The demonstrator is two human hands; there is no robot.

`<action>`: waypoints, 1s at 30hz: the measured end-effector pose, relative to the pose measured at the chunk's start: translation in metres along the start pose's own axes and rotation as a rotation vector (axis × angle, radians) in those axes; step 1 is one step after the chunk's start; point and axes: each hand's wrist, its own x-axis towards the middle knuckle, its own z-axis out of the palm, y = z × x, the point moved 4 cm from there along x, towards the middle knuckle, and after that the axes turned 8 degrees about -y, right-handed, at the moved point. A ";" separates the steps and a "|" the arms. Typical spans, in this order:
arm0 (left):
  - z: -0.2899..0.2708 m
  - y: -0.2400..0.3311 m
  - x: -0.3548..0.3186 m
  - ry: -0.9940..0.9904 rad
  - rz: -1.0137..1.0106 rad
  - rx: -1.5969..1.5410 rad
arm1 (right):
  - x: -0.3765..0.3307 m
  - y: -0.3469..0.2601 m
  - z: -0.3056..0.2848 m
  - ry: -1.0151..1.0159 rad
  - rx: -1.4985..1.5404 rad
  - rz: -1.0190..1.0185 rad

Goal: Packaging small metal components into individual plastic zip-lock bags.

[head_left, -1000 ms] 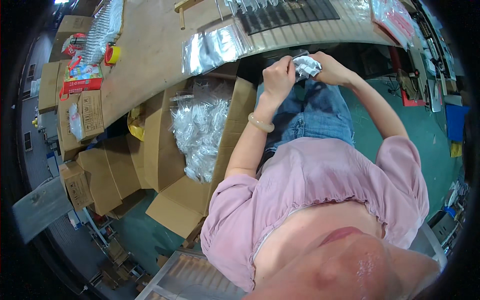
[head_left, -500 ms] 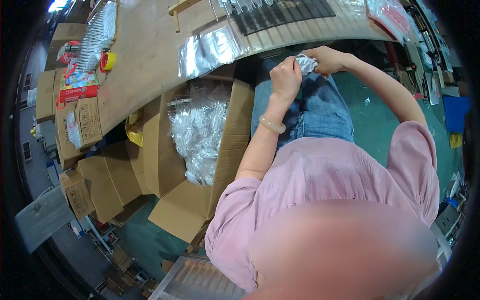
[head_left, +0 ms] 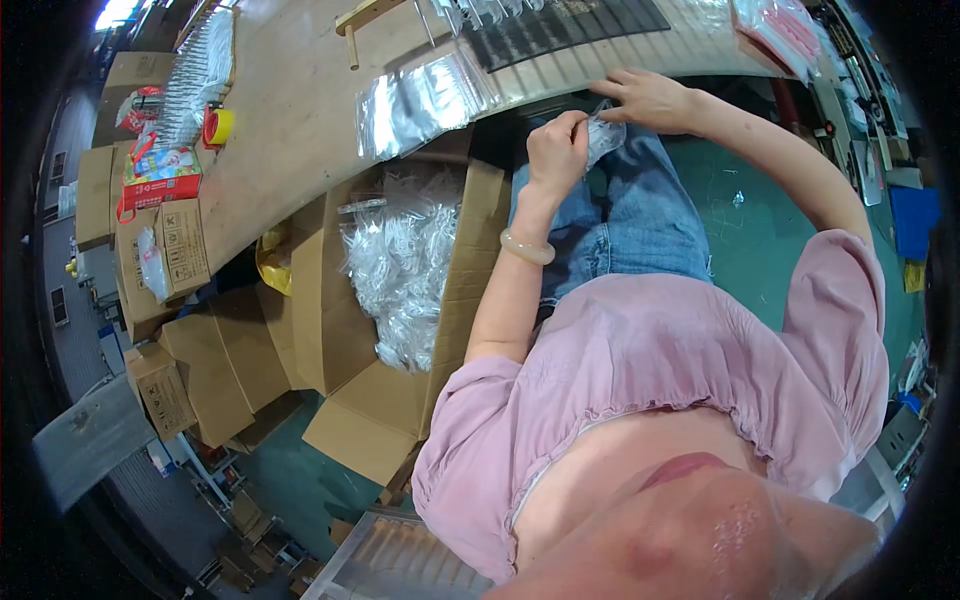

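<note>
My left hand (head_left: 557,152) pinches the edge of a small clear plastic bag (head_left: 604,140) above my lap. Something white shows through the bag, possibly coiled cord, but its kind is hard to make out. Just beyond, my right hand (head_left: 650,101) has its fingers stretched toward the table edge, with the thumb close to the bag's top. Whether that thumb touches the plastic cannot be told. To the left stands an open cardboard box (head_left: 462,250) filled with many clear bags (head_left: 400,265) of white coiled pieces.
A stack of clear flat bags (head_left: 420,103) lies at the near edge of the wooden table (head_left: 290,90). Beyond it are a dark mat (head_left: 570,30) and a wooden rack (head_left: 368,14). Yellow tape (head_left: 222,126), a red carton (head_left: 160,185) and cardboard boxes (head_left: 183,245) stand left.
My right hand has let go of the white bundle and spread its fingers. My left hand has shifted slightly left and down, and the white bundle now shows inside clear plastic.
</note>
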 end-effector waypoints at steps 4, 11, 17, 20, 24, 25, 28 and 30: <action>-0.012 0.006 -0.003 -0.161 0.111 -0.078 | -0.001 0.002 0.005 -0.040 -0.068 -0.188; -0.019 -0.014 -0.023 -0.346 0.354 0.165 | -0.015 0.006 0.003 0.022 0.155 -0.110; -0.039 -0.020 -0.019 -0.144 0.248 -0.018 | -0.026 0.001 -0.004 0.405 0.905 0.157; -0.055 -0.014 -0.014 -0.132 -0.157 -0.194 | -0.028 0.004 0.014 0.394 1.034 0.336; -0.061 -0.023 -0.014 -0.187 -0.099 -0.080 | -0.024 0.000 0.024 0.444 1.080 0.405; -0.065 -0.025 -0.016 -0.187 -0.102 -0.077 | -0.022 -0.003 0.024 0.473 1.070 0.397; -0.074 -0.024 -0.021 -0.187 0.055 0.127 | -0.012 -0.015 0.029 0.525 1.104 0.395; -0.068 -0.043 -0.028 -0.153 0.088 -0.006 | -0.007 -0.021 0.038 0.544 1.123 0.385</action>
